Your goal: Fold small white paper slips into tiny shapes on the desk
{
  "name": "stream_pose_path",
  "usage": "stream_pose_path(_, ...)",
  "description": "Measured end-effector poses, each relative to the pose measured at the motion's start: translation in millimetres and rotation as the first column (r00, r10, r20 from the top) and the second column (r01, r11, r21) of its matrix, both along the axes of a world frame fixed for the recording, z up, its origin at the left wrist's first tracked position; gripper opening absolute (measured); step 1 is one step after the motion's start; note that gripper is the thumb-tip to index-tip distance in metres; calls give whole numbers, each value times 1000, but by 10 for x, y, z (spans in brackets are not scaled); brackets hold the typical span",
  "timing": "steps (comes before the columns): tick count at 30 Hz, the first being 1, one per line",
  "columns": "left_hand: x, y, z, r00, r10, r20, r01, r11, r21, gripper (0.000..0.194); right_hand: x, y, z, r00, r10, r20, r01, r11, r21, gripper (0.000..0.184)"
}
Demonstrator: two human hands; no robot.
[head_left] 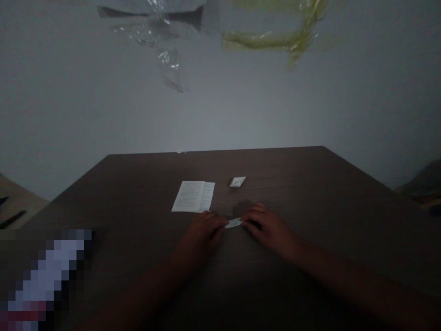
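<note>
A person's two bare hands pinch a small, narrow strip of white printed paper point(234, 223) at a dark brown, wood-grained table point(285, 179) in dim light. The landmark is a pair of overlapping white paper sheets point(188, 196) covered in lines of print. The strip is to the right of the sheets and nearer the camera. The left hand point(206, 229), its fingers closed on the strip's left end, is just in front of the sheets' near right corner; the right hand point(263, 224) grips the other end, farther right of the sheets. A small, pale, folded paper piece point(237, 182) rests right of the sheets, well apart from them. Beyond the sheets rises a grey wall point(220, 105), marked high up with yellowish tape point(265, 41).
</note>
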State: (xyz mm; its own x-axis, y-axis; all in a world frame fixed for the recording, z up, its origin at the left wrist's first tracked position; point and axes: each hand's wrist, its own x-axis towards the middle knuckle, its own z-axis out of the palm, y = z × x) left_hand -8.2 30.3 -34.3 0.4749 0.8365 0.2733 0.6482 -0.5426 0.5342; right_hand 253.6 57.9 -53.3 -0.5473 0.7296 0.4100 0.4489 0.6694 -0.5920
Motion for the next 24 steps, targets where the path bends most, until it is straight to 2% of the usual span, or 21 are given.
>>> stream_pose_path(10, -43, 44, -79, 993, 41, 112, -43, 999, 13, 23, -32, -60, 55, 995, -70, -72, 65, 996, -65, 15)
stream_pose_path(16, -40, 31, -50, 986, 31, 167, -28, 999, -19, 26, -49, -82, 76, 980, -130, -149, 102, 978, -182, 13)
stream_pose_path(24, -53, 58, -46, 965, 65, 254, -50, 997, -65, 23, -45, -74, 61, 979, -142, -145, 105, 965, -239, 8)
